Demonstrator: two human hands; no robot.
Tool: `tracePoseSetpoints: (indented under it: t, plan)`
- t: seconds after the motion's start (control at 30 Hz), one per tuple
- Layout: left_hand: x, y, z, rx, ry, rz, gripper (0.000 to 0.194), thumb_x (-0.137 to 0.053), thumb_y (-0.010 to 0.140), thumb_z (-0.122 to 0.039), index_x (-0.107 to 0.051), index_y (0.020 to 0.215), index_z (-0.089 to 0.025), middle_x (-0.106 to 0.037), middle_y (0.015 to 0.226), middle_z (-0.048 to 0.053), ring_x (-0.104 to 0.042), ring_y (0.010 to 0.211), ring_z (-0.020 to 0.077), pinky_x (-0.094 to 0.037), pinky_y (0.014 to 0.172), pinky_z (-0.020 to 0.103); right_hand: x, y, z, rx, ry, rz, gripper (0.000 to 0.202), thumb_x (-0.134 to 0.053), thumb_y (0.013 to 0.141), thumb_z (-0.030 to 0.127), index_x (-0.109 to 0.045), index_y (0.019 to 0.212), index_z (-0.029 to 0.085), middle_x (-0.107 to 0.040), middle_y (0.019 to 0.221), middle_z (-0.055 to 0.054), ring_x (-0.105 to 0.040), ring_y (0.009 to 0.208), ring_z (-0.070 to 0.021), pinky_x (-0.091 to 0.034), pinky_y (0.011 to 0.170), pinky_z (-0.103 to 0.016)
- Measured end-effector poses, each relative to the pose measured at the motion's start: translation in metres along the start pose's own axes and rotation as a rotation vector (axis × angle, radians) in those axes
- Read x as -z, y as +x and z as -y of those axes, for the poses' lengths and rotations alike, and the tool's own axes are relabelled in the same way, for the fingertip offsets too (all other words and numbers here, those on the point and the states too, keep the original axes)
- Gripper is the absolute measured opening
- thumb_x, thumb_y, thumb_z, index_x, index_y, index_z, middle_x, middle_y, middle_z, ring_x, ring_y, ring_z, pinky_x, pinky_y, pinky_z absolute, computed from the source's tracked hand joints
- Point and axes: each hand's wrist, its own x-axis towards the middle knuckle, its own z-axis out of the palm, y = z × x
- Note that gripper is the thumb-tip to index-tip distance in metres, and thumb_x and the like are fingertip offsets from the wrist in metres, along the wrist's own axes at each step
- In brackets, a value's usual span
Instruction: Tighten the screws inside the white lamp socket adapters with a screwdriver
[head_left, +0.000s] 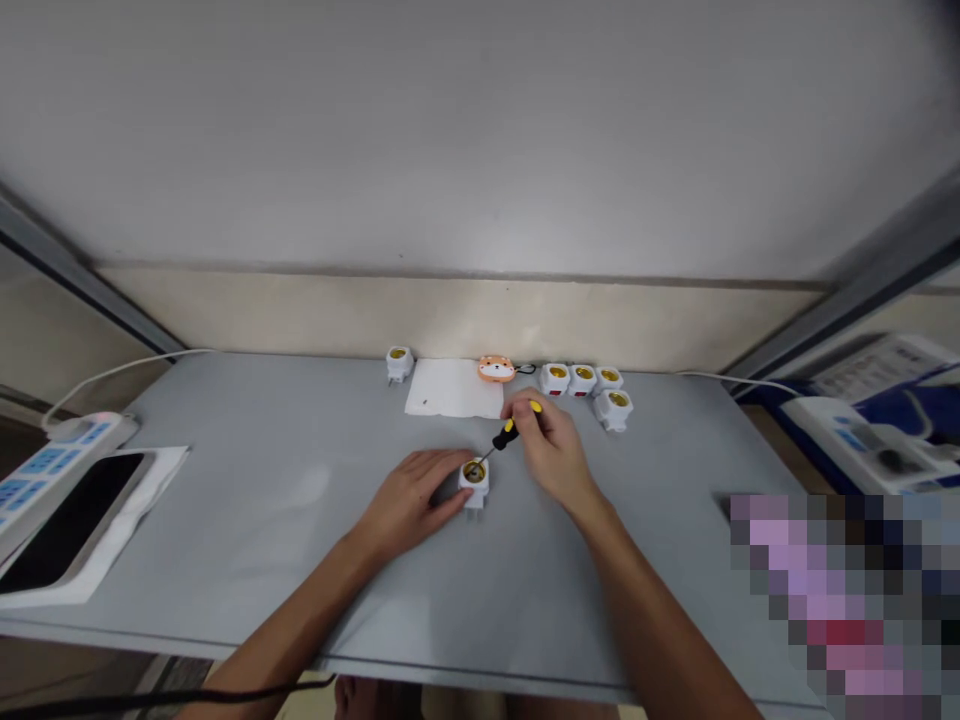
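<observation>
The left hand (418,500), left of the socket (474,484), is partly open, its fingers close together and its thumb apart; fingertips and thumb steady the white socket from its left side. The socket lies on the table (285,500), its prongs toward the person. The right hand (551,450), beyond the socket and to its right, is curled, pinching the black-and-yellow handle of the screwdriver (508,432), whose shaft slants down into the socket's brass opening.

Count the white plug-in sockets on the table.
6. One socket is in the left hand, under the screwdriver; another is left of the white paper; three stand right of the orange case; the last is in front of their right end.
</observation>
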Motion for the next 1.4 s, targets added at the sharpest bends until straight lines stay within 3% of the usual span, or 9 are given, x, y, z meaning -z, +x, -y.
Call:
tracePoseSetpoints:
  t: [0.13, 0.3, 0.47, 0.63, 0.8, 0.93, 1.13, 1.27, 1.4]
  plan:
    - [-0.001, 0.0, 0.0, 0.004, -0.002, -0.022, 0.037, -0.06, 0.104, -0.033, -0.057, 0.141, -0.027, -0.074, 0.131, 0.007, -0.071, 0.117, 0.0244, -0.057, 0.099, 0.041, 0.011, 0.004, 0.002, 0.012, 0.014, -0.157, 0.049, -0.046, 0.101, 0.063, -0.062, 0.08, 0.022, -0.055, 0.072, 0.0, -0.047, 0.064, -0.0138, -0.039, 0.06, -0.027]
    - [-0.002, 0.0, -0.001, 0.023, 0.061, -0.053, 0.035, -0.059, 0.103, -0.031, -0.057, 0.138, -0.025, -0.074, 0.127, 0.008, -0.071, 0.113, 0.0256, -0.056, 0.097, 0.043, 0.018, 0.012, -0.003, -0.112, 0.119, -0.341, 0.056, -0.047, 0.097, 0.072, -0.063, 0.078, 0.022, -0.054, 0.073, 0.0, -0.046, 0.061, -0.0129, -0.037, 0.053, -0.024]
    - [-0.004, 0.0, 0.001, 0.146, 0.151, -0.18, 0.03, -0.056, 0.1, -0.028, -0.059, 0.129, -0.02, -0.074, 0.121, 0.011, -0.07, 0.107, 0.0291, -0.055, 0.091, 0.045, 0.005, 0.012, -0.014, -0.146, 0.061, -0.113, 0.049, -0.049, 0.098, 0.064, -0.07, 0.104, 0.02, -0.057, 0.073, 0.001, -0.045, 0.057, -0.0125, -0.037, 0.053, -0.026]
    - [-0.006, 0.0, 0.002, 0.235, 0.142, -0.238, 0.03, -0.055, 0.098, -0.027, -0.06, 0.126, -0.021, -0.073, 0.121, 0.012, -0.069, 0.107, 0.0296, -0.055, 0.09, 0.045, -0.022, 0.001, -0.025, -0.13, -0.003, 0.096, 0.037, -0.055, 0.098, 0.049, -0.072, 0.116, 0.022, -0.073, 0.096, -0.005, -0.058, 0.07, -0.0156, -0.045, 0.063, -0.028]
    - [-0.006, 0.001, 0.002, 0.234, 0.144, -0.232, 0.031, -0.053, 0.098, -0.028, -0.059, 0.127, -0.021, -0.074, 0.118, 0.011, -0.07, 0.105, 0.0291, -0.054, 0.089, 0.044, -0.03, -0.003, -0.038, -0.113, -0.052, 0.116, 0.034, -0.057, 0.098, 0.044, -0.072, 0.122, 0.025, -0.076, 0.119, -0.007, -0.066, 0.086, -0.0187, -0.05, 0.077, -0.031]
    - [-0.006, 0.001, 0.002, 0.238, 0.133, -0.238, 0.031, -0.054, 0.097, -0.029, -0.06, 0.127, -0.022, -0.073, 0.12, 0.011, -0.069, 0.107, 0.0293, -0.054, 0.091, 0.044, -0.024, 0.001, -0.039, -0.107, -0.055, 0.033, 0.036, -0.055, 0.098, 0.047, -0.073, 0.119, 0.023, -0.076, 0.104, -0.006, -0.061, 0.073, -0.0172, -0.047, 0.067, -0.03]
    - [-0.002, 0.0, 0.002, 0.247, 0.053, -0.199, 0.035, -0.055, 0.093, -0.024, -0.06, 0.127, -0.021, -0.072, 0.12, 0.011, -0.067, 0.108, 0.0301, -0.053, 0.094, 0.046, -0.007, 0.011, -0.027, -0.145, 0.144, -0.224, 0.045, -0.051, 0.096, 0.06, -0.071, 0.097, 0.02, -0.063, 0.072, -0.001, -0.041, 0.053, -0.0119, -0.034, 0.052, -0.027]
    - [0.003, -0.001, 0.004, 0.224, -0.129, -0.136, 0.033, -0.058, 0.093, -0.026, -0.062, 0.125, -0.022, -0.07, 0.121, 0.011, -0.065, 0.109, 0.0283, -0.053, 0.096, 0.044, 0.001, 0.015, -0.022, -0.247, 0.301, -0.376, 0.045, -0.06, 0.089, 0.064, -0.07, 0.082, 0.02, -0.063, 0.075, -0.001, -0.049, 0.057, -0.011, -0.033, 0.05, -0.024]
    - [0.007, 0.002, 0.008, 0.252, -0.321, -0.199, 0.031, -0.055, 0.1, -0.035, -0.061, 0.127, -0.021, -0.067, 0.127, 0.013, -0.063, 0.116, 0.0264, -0.053, 0.099, 0.041, 0.001, 0.015, -0.023, -0.31, 0.369, -0.414, 0.048, -0.061, 0.087, 0.065, -0.069, 0.077, 0.02, -0.064, 0.076, -0.001, -0.05, 0.054, -0.0101, -0.032, 0.048, -0.023]
